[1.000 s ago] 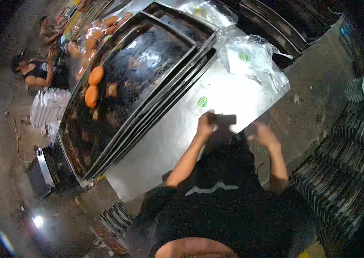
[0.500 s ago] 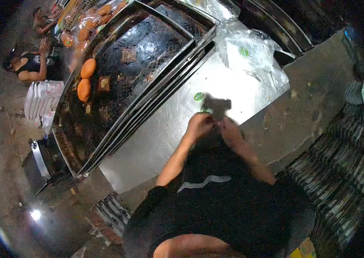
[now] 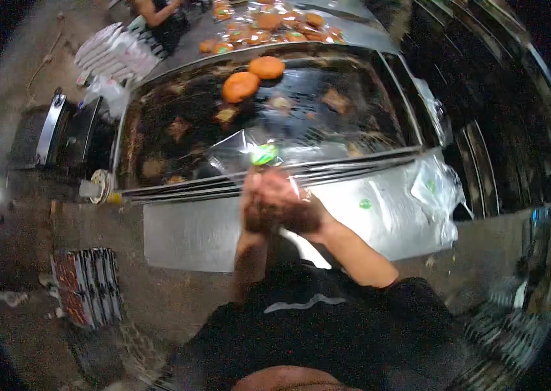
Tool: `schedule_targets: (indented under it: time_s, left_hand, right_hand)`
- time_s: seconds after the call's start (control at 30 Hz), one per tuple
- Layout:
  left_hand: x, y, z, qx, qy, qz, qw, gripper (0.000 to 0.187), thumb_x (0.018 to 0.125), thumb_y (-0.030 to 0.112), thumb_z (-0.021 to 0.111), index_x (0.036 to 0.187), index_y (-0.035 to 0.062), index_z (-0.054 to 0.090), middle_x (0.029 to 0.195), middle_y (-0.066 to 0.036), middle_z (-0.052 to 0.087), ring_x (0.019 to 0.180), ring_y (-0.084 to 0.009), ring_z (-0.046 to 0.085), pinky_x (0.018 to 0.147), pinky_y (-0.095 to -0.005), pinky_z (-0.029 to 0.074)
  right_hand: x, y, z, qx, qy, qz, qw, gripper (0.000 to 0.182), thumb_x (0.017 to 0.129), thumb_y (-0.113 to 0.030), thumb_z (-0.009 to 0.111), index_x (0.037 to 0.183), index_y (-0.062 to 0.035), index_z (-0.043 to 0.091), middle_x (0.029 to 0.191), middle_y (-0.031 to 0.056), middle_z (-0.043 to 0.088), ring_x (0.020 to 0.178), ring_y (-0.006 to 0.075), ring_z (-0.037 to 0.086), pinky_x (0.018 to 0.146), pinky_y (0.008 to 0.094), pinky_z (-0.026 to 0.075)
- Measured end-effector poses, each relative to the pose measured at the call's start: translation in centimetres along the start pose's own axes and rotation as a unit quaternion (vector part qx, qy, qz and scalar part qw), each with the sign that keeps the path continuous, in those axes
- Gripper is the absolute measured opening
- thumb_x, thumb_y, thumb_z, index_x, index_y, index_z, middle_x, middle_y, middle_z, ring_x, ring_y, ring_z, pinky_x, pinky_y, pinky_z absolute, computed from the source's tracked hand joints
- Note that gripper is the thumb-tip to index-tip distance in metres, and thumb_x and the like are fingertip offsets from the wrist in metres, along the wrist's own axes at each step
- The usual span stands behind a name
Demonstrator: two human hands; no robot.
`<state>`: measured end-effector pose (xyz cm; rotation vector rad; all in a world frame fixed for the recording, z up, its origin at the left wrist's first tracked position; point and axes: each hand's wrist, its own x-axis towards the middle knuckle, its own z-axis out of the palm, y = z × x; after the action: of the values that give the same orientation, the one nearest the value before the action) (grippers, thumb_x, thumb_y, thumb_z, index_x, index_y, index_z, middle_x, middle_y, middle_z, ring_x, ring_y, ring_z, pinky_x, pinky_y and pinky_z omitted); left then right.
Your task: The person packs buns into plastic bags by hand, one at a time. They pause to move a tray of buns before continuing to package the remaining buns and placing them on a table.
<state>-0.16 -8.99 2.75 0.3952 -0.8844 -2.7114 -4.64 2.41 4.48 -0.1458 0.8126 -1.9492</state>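
Note:
A clear plastic bag (image 3: pixel 233 148) with a bright green label (image 3: pixel 264 154) stands up from my two hands, over the front edge of a dark, greasy baking tray (image 3: pixel 178 156). My left hand (image 3: pixel 253 202) and my right hand (image 3: pixel 292 207) are pressed close together, their fingers closed around the bag's lower part. Motion smears both, so single fingers are hard to make out. Beyond the bag, two round browned buns (image 3: pixel 241 86) lie side by side on the tray, which tops a stack of trays.
Several bagged buns (image 3: pixel 269 23) are piled behind the tray. Plastic bags (image 3: pixel 432 186) lie at the right of the metal tabletop (image 3: pixel 191 231). A person (image 3: pixel 158 16) is at the back left, near a white stack (image 3: pixel 116 52). Dark racks (image 3: pixel 484 98) stand on the right.
My view has swung left towards the tray. My hands have moved from above the metal tabletop to the tray's front edge, and the labelled bag now shows upright in them.

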Motion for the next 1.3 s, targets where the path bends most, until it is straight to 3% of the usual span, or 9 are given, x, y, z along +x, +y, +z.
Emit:
schedule_targets:
  time_s: [0.07,0.17,0.3,0.5,0.67,1.0,1.13,1.17,1.3]
  left_hand:
    - [-0.2,4.6,-3.9,0.057,0.126,0.027,0.990,0.025,0.086,0.029,0.043,0.097,0.0070,0.046,0.075,-0.005,0.054,0.060,-0.0157,0.055,0.061,-0.0295,0.050]
    - [-1.4,8.8,-7.5,-0.059,0.189,0.250,0.948,0.019,0.085,0.022,0.046,0.096,0.0066,0.045,0.086,-0.009,0.054,0.078,-0.0176,0.055,0.074,-0.0356,0.048]
    - [-4.7,11.4,-9.2,-0.125,0.171,0.330,0.920,0.025,0.084,0.020,0.047,0.104,0.0051,0.044,0.091,-0.010,0.053,0.089,-0.0223,0.053,0.084,-0.0457,0.044]
    - [-8.3,14.9,-13.9,-0.141,0.227,0.410,0.872,0.036,0.082,0.018,0.045,0.115,0.0064,0.037,0.094,-0.011,0.052,0.094,-0.0266,0.051,0.085,-0.0492,0.041]
    - [-4.4,12.3,-11.3,0.004,0.218,0.487,0.846,0.033,0.082,0.017,0.041,0.111,0.0007,0.042,0.099,-0.016,0.053,0.093,-0.0286,0.051,0.086,-0.0450,0.041]
    - [-2.3,-1.0,2.5,-0.085,-0.076,0.017,0.993,0.060,0.075,0.035,0.044,0.124,0.0043,0.028,0.116,-0.017,0.041,0.108,-0.0293,0.040,0.092,-0.0435,0.033]
    - [-1.1,-2.5,3.7,-0.140,-0.223,-0.216,0.940,0.061,0.077,0.048,0.044,0.116,0.0016,0.035,0.099,-0.014,0.049,0.091,-0.0294,0.052,0.073,-0.0322,0.046]
    - [-3.9,-3.8,7.6,0.075,-0.065,-0.071,0.992,0.052,0.081,0.040,0.044,0.112,0.0001,0.037,0.094,-0.014,0.051,0.083,-0.0284,0.055,0.072,-0.0310,0.047]
    - [-4.3,-9.2,6.1,0.191,-0.134,-0.119,0.965,0.028,0.084,0.022,0.045,0.095,-0.0030,0.050,0.088,-0.008,0.054,0.082,-0.0154,0.053,0.076,-0.0283,0.045]
  right_hand:
    - [4.1,-0.2,2.3,-0.273,-0.084,0.009,0.958,0.049,0.069,-0.011,0.061,0.116,-0.0045,0.045,0.112,0.0102,0.051,0.104,0.0232,0.048,0.089,0.0327,0.035]
    - [13.0,-5.5,3.7,-0.749,-0.041,-0.390,0.535,0.052,0.067,-0.018,0.065,0.112,-0.0021,0.046,0.109,0.0179,0.050,0.097,0.0336,0.048,0.083,0.0399,0.039]
    - [29.1,-13.7,-2.1,-0.958,-0.095,-0.154,0.222,0.104,0.053,-0.057,0.068,0.134,-0.0265,0.012,0.138,0.0150,0.013,0.126,0.0330,0.016,0.099,0.0488,0.019]
    - [25.5,-8.9,0.3,-0.911,-0.027,-0.111,0.397,0.069,0.063,-0.055,0.059,0.120,-0.0188,0.044,0.103,0.0195,0.052,0.095,0.0359,0.048,0.082,0.0428,0.037]
    - [9.6,0.5,6.7,-0.756,-0.056,-0.408,0.509,0.064,0.053,-0.025,0.070,0.113,-0.0157,0.048,0.111,0.0166,0.043,0.101,0.0337,0.040,0.085,0.0441,0.032]
    - [0.1,1.1,0.8,-0.706,0.178,-0.485,0.484,0.057,0.056,-0.024,0.069,0.106,-0.0058,0.051,0.108,0.0159,0.051,0.084,0.0353,0.050,0.081,0.0386,0.039]
    - [-4.9,-0.1,-1.7,-0.544,0.263,-0.468,0.645,0.043,0.062,-0.019,0.067,0.100,-0.0030,0.054,0.111,0.0171,0.046,0.087,0.0348,0.051,0.078,0.0375,0.042]
    - [-6.0,-1.3,-2.4,-0.509,0.300,-0.446,0.672,0.035,0.064,-0.018,0.066,0.094,-0.0014,0.056,0.109,0.0172,0.047,0.085,0.0343,0.052,0.076,0.0372,0.043]
    - [-7.0,-9.1,-7.6,-0.503,0.265,-0.355,0.742,0.020,0.073,-0.018,0.062,0.067,0.0014,0.059,0.055,0.0124,0.052,0.050,0.0252,0.053,0.051,0.0335,0.044]
